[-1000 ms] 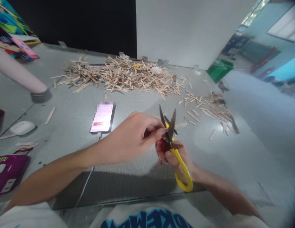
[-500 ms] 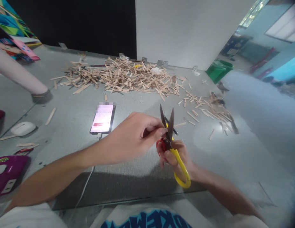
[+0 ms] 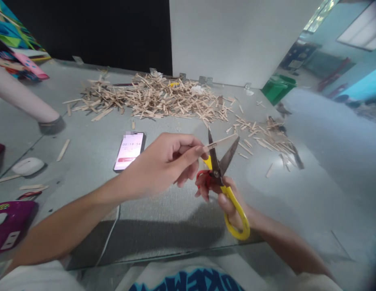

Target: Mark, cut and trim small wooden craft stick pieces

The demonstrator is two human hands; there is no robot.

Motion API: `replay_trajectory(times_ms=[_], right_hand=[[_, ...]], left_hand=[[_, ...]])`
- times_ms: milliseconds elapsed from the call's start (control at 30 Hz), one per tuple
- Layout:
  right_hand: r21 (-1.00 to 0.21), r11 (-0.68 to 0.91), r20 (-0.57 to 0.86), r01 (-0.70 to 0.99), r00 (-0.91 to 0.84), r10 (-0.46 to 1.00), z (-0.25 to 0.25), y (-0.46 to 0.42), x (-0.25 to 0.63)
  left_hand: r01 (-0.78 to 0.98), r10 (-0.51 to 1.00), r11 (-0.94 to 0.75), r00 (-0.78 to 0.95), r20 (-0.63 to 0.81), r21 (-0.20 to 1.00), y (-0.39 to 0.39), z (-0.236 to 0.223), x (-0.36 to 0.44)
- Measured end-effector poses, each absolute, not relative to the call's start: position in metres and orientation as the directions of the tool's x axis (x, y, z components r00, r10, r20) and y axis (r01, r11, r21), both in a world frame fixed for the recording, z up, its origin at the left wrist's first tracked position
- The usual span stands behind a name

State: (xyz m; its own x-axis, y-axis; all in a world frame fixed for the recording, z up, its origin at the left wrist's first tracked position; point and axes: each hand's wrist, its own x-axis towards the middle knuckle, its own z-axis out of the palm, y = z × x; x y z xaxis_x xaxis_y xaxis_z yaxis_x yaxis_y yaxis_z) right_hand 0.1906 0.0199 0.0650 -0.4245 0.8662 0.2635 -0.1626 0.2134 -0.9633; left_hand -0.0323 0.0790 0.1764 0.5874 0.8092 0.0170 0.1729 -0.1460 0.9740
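Note:
My right hand (image 3: 222,198) grips yellow-handled scissors (image 3: 226,178), blades pointing up and spread wide. My left hand (image 3: 163,161) pinches a thin wooden stick (image 3: 222,141) between thumb and forefinger. The stick lies across the gap between the open blades. Both hands hover above the grey table (image 3: 163,218), near its front edge.
A big heap of cut wooden sticks (image 3: 154,97) lies at the back of the table, a smaller scatter (image 3: 263,137) to the right. A lit phone (image 3: 129,150) with a cable sits left of my hands. A white object (image 3: 27,165) and purple device (image 3: 9,222) are at the left.
The scissor blades have opened wider. My left hand has lifted the wooden stick and laid it between the blades.

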Motion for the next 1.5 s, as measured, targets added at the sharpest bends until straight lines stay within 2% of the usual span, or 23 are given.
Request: replay_trajectory(times_ms=[233,467,600,833,1100,1300,1500], right_hand=[[-0.975,0.198,0.220,-0.100,-0.342,0.914,0.070,0.027,0.189],[-0.984,0.164,0.176,-0.064,-0.319,0.931,0.050,0.027,0.193],[-0.987,0.157,0.161,-0.038,-0.325,0.932,0.045,0.025,0.194],[-0.987,0.158,0.154,-0.013,-0.325,0.933,0.045,0.026,0.192],[-0.987,0.156,0.162,-0.049,-0.414,0.896,0.050,0.021,0.195],[-0.976,0.217,0.203,-0.028,-0.488,0.849,0.058,0.016,0.199],[-0.972,0.233,0.210,-0.020,-0.515,0.831,0.063,0.015,0.198]], left_hand=[[0.099,0.791,-0.097,0.612,0.016,0.990,0.083,0.175,-0.034],[0.155,0.797,-0.081,0.603,-0.030,0.985,0.085,0.170,-0.034],[0.154,0.782,-0.113,0.623,-0.008,0.981,0.086,0.171,-0.034],[0.150,0.830,-0.151,0.556,0.043,0.977,0.083,0.171,-0.031],[0.242,0.813,-0.254,0.578,0.071,0.937,0.080,0.176,-0.035],[0.296,0.780,-0.186,0.624,-0.042,0.937,0.076,0.183,-0.037],[0.257,0.753,-0.150,0.655,-0.059,0.955,0.073,0.179,-0.035]])
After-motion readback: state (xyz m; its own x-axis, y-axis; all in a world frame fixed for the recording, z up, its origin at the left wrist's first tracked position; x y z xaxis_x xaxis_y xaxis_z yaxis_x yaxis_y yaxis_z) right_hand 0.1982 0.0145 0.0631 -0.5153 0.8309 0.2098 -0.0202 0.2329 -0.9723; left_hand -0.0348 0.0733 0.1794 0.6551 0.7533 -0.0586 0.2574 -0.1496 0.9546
